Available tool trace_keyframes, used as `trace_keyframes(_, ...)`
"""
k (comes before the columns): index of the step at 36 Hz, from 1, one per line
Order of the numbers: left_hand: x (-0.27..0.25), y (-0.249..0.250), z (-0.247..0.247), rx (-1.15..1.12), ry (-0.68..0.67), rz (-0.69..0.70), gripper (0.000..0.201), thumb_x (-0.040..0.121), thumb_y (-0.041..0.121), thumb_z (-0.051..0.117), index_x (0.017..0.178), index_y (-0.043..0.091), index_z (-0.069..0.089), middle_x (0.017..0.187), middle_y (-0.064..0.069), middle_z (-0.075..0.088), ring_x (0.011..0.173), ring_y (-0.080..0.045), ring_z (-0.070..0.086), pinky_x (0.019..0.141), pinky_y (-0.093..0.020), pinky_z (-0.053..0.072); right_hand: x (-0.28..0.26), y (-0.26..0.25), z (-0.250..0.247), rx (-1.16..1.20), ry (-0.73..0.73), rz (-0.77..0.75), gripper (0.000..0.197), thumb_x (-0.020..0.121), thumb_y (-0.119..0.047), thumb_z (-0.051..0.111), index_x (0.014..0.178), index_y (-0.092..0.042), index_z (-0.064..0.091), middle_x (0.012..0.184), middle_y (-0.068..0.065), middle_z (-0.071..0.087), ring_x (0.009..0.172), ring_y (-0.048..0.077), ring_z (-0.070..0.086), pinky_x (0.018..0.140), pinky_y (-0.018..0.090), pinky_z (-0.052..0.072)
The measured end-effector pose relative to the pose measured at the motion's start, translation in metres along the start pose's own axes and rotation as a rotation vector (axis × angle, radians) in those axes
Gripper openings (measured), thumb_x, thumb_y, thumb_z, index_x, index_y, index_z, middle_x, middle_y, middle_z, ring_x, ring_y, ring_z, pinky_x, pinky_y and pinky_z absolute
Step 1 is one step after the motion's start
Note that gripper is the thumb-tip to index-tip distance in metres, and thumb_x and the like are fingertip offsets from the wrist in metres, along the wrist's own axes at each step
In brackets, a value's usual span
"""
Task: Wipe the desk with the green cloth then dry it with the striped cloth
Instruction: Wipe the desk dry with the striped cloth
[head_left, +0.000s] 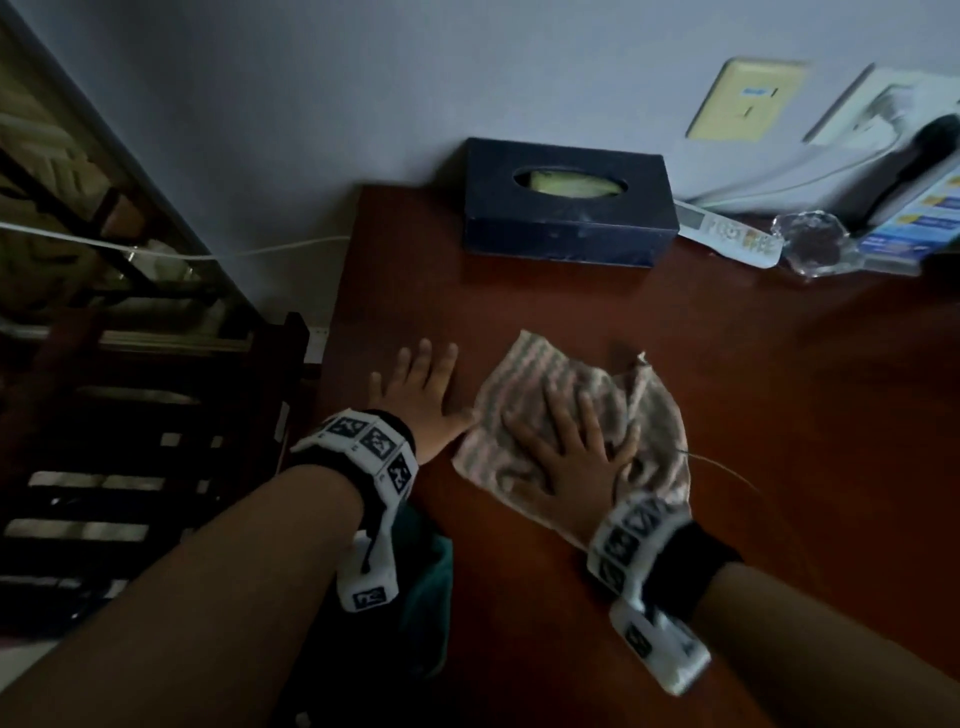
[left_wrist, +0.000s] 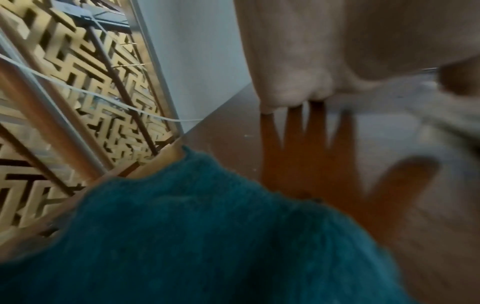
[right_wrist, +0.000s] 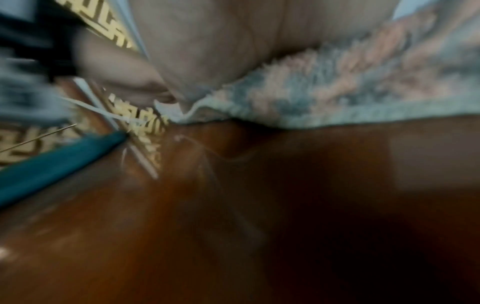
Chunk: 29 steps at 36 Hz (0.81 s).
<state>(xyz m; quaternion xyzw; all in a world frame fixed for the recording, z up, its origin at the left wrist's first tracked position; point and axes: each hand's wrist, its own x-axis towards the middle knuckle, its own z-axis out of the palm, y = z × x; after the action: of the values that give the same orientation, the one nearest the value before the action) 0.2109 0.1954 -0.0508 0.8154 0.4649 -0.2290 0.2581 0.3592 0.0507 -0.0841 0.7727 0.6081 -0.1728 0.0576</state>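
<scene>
Against a pale wall, the bench (head_left: 727, 415) is a smooth, glossy reddish-brown wooden slab; its right and near parts run out of the head view. On it, the striped cloth (head_left: 550, 374) is a rumpled terry towel in faded pink and grey-green bands, its right side bunched into folds, a loose thread trailing off it. The green cloth (head_left: 426, 582), a fuzzy teal heap, lies at the bench's near left edge, mostly hidden under the left forearm in the head view; the left wrist view shows its nap clearly. A dark blue rectangular tissue box (head_left: 566, 208) with an oval opening stands at the wall. Things at the far right are blurred and hard to identify.

The right hand (head_left: 576, 447) lies palm down on the striped cloth, fingers (head_left: 589, 415) straight and fanned apart, pressing it flat. The left hand (head_left: 423, 395) rests flat on the bare bench just beside the cloth's left edge, fingers straight and slightly parted.
</scene>
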Motion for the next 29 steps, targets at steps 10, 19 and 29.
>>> trace_keyframes(10,-0.001,0.004,0.005,0.194,-0.061,-0.032,0.09,0.087,0.07,0.032,0.144,0.032,-0.026,0.149,-0.004,-0.038,0.14,-0.029,-0.028,0.115,-0.052,-0.008,-0.076,0.008,0.025,-0.011,-0.079,0.007,0.067,0.079,-0.083,0.014,0.141,-0.057,0.013,0.158,-0.002,0.015,0.14,0.034,0.014,0.084,0.079,0.028)
trace_keyframes(19,0.003,0.007,0.01,0.197,-0.034,-0.07,0.087,0.084,0.076,0.024,0.143,0.036,-0.026,0.149,-0.001,-0.039,0.14,-0.028,-0.028,0.113,-0.053,-0.01,0.059,0.018,-0.034,0.056,-0.194,0.103,0.071,0.077,-0.081,0.027,0.132,-0.065,-0.015,0.15,-0.014,-0.034,0.138,0.026,-0.032,0.103,0.071,-0.012)
trace_keyframes(29,0.005,0.005,0.009,0.214,-0.022,-0.065,0.083,0.085,0.074,0.024,0.144,0.037,-0.022,0.153,-0.003,-0.031,0.14,-0.028,-0.028,0.113,-0.054,-0.011,0.134,-0.013,-0.051,0.022,-0.107,0.003,0.063,0.081,-0.077,0.023,0.134,-0.064,-0.009,0.152,-0.009,-0.032,0.138,0.031,-0.03,0.102,0.073,-0.01)
